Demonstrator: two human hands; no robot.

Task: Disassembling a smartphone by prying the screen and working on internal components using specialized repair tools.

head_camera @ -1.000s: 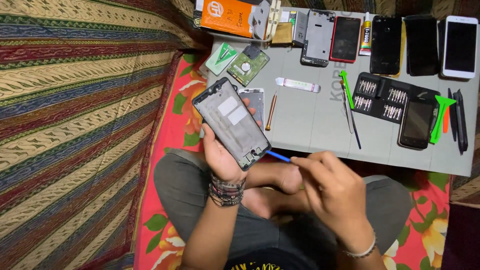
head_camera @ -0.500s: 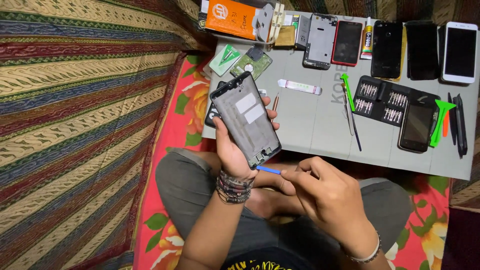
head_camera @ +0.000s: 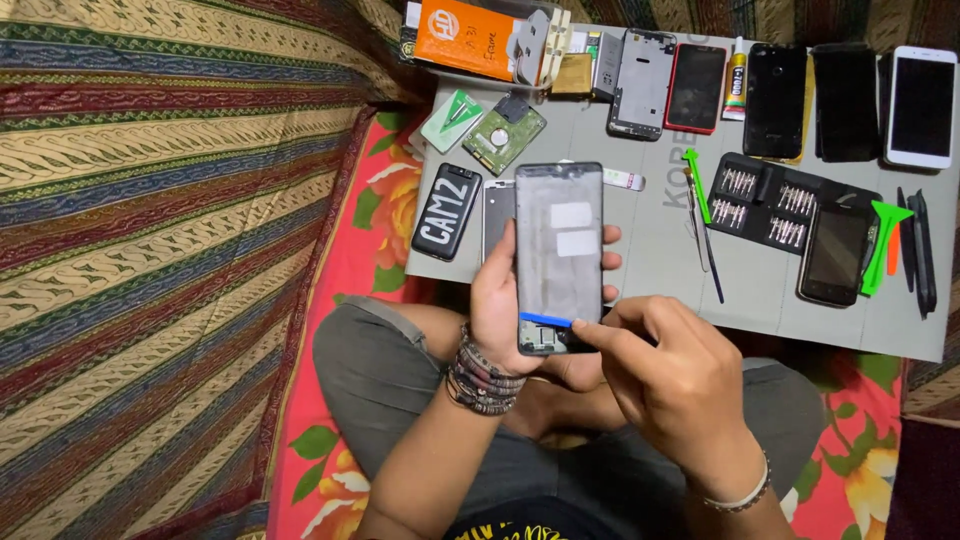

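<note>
- The left hand (head_camera: 505, 310) is closed around a grey rectangular phone frame (head_camera: 558, 255), holding it upright over the lap, seemingly to face the head camera.
- The right hand (head_camera: 665, 385) pinches a thin blue strip (head_camera: 545, 320) lying across the frame's lower end.
- Just beyond lies the grey table (head_camera: 760, 290), crowded with phones and a black screwdriver-bit case (head_camera: 765, 200); open room remains along its near edge.

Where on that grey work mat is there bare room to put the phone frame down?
Bare grey mat lies between the held phone frame and the black screwdriver-bit case, and below that case. The far edge, lined with phones, is crowded.
</note>
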